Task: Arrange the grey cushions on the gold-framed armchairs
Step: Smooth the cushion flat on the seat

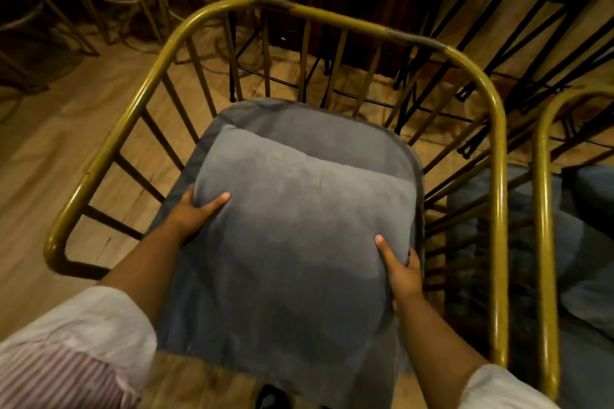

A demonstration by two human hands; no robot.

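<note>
Centre frame: plump light-grey fabric cushion (305,219) lying on the darker grey seat pad (265,335) of the gold-painted metal-framed armchair (332,18). Left hand (194,211) clasping its left edge, right hand (400,271) clasping its lower right corner, thumbs on top. Second gold-framed armchair (545,242) with grey cushions at right edge.

The grey cushion (299,216) is soft matt cloth with a fine velvety nap, the armchair frame (332,18) is glossy gold-painted metal tube worn dull in places, and the floor (66,129) is smooth pale wood.
</note>
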